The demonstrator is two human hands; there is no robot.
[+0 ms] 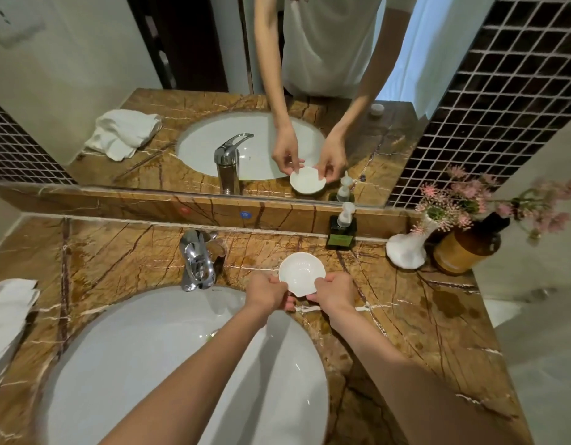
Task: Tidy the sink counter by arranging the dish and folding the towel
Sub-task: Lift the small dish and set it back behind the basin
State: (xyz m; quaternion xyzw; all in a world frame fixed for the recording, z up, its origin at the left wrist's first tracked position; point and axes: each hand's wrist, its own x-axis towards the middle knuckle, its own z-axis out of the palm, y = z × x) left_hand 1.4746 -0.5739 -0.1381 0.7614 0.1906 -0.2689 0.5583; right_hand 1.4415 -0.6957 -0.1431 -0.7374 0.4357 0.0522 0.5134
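A small white shell-shaped dish (301,272) is held over the brown marble counter (422,316), just right of the chrome faucet (197,261). My left hand (267,292) pinches its left edge and my right hand (334,292) pinches its right edge. I cannot tell whether the dish touches the counter. A crumpled white towel (8,319) lies at the counter's far left edge, partly cut off by the frame.
The white oval sink basin (143,364) fills the lower middle. A dark soap pump bottle (342,229) stands against the backsplash. A white vase with pink flowers (409,248) and an amber bottle (467,245) occupy the right corner. A mirror above reflects the scene.
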